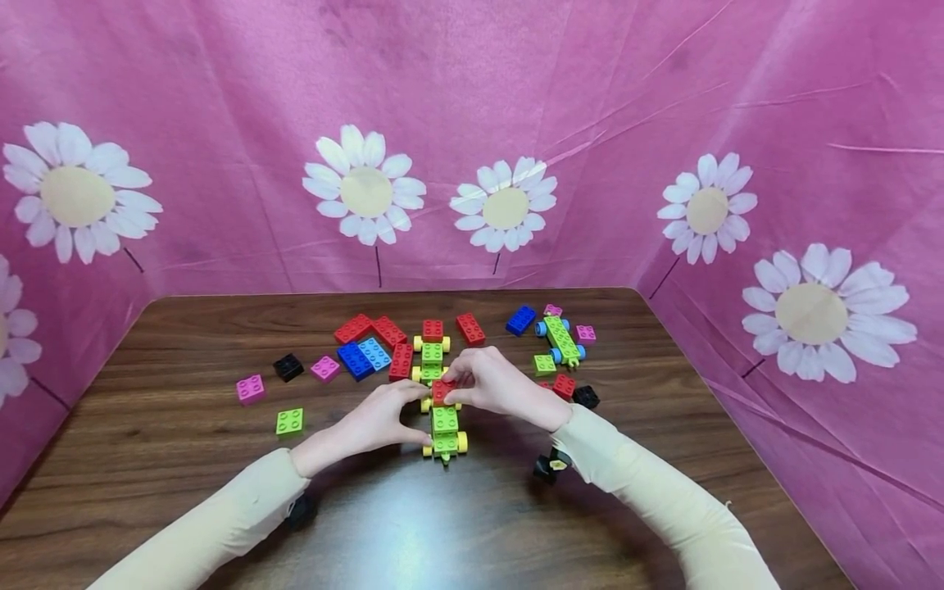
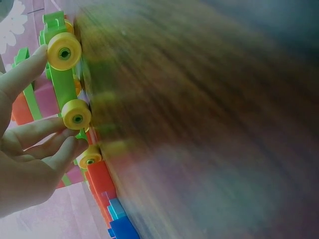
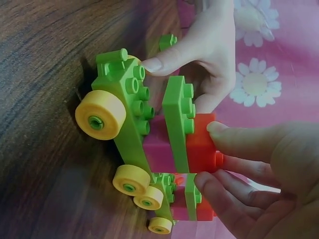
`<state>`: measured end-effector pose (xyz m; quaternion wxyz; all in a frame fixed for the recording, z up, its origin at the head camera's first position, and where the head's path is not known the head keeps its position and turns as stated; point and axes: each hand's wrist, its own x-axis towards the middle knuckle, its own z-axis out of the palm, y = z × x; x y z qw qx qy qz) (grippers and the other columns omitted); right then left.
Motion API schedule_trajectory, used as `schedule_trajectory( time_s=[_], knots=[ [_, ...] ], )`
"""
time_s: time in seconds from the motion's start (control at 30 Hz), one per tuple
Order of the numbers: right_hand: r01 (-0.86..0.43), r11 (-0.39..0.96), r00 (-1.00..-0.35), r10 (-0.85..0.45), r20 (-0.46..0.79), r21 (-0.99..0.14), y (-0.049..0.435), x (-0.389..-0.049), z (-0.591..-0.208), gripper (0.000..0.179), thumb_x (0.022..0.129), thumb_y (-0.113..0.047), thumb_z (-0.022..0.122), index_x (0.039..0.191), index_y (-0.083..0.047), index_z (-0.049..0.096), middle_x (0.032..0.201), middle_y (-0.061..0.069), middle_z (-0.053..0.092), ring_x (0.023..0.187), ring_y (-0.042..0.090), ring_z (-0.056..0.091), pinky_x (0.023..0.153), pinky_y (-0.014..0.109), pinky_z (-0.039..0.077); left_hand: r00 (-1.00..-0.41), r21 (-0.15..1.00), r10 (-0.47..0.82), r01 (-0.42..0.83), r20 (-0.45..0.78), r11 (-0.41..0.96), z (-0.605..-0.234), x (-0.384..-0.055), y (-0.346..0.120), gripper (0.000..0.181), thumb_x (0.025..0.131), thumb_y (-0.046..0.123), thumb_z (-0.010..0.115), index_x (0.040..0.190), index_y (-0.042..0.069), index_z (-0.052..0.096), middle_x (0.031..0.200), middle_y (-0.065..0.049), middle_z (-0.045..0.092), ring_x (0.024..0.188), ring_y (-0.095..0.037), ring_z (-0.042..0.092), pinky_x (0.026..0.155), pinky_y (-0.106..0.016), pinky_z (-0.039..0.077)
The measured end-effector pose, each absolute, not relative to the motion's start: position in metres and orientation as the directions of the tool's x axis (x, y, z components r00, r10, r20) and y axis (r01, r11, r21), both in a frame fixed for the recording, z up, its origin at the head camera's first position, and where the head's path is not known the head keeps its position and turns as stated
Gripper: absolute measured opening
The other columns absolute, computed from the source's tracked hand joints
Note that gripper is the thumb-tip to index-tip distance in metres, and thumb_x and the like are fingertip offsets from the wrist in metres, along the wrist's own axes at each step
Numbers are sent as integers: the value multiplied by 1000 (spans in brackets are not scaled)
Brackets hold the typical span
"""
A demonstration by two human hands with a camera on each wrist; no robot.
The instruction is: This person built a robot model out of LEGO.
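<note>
Lower centre of frame: the right hand is pinching the red block atop the green wheeled car; the left hand, fingers spread, is bracing the car's side. Sound seating is likely requiring straight, even downward pressure.

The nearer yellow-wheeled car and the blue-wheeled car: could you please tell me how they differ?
The nearer yellow-wheeled car has yellow wheels; the blue-wheeled car, blue ones.
The yellow-wheeled car carries a pink brick, a green brick and a red brick; the blue-wheeled car's studs are bare.
The right hand pinches the yellow-wheeled car's red brick; no hand touches the blue-wheeled car.
Both have studded green bases.
</note>
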<state>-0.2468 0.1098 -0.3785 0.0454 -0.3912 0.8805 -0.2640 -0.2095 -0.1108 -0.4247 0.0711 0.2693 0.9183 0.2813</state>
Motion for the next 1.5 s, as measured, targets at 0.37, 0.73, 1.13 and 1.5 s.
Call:
schedule_trajectory(
  time_s=[0.37,0.73,1.13,1.5],
  knots=[
    [-686,552,-679,-720,144,-474,109,-245,-377,19,83,-19,80,98,-8,76,87,3,69,75,7,64,66,12,51,-841,551,540,468,36,691,-425,-209,-111,70,76,38,84,129,-3,62,132,-19,63,123,-35,59,103,-52,48],
    [-685,544,-682,-713,162,-484,111,-245,-380,22,82,-20,81,100,-8,77,88,2,72,77,10,67,66,14,53,-846,553,532,455,24,698,-423,-208,-110,71,76,39,84,129,-3,62,132,-19,63,122,-35,59,103,-52,48],
    [-711,526,-682,-677,276,-466,115,-236,-393,27,86,-19,77,108,-5,75,98,7,76,81,20,70,67,19,55,-853,570,522,432,6,699,-425,-209,-111,72,77,40,84,131,-2,61,133,-19,62,124,-35,57,104,-53,47],
    [-753,496,-638,-710,298,-431,121,-234,-393,30,90,-19,73,116,-5,72,101,7,73,82,18,69,66,24,56,-842,548,539,458,14,700,-422,-209,-111,71,77,39,84,130,-3,62,132,-19,63,123,-35,58,103,-53,48]
  ],
)
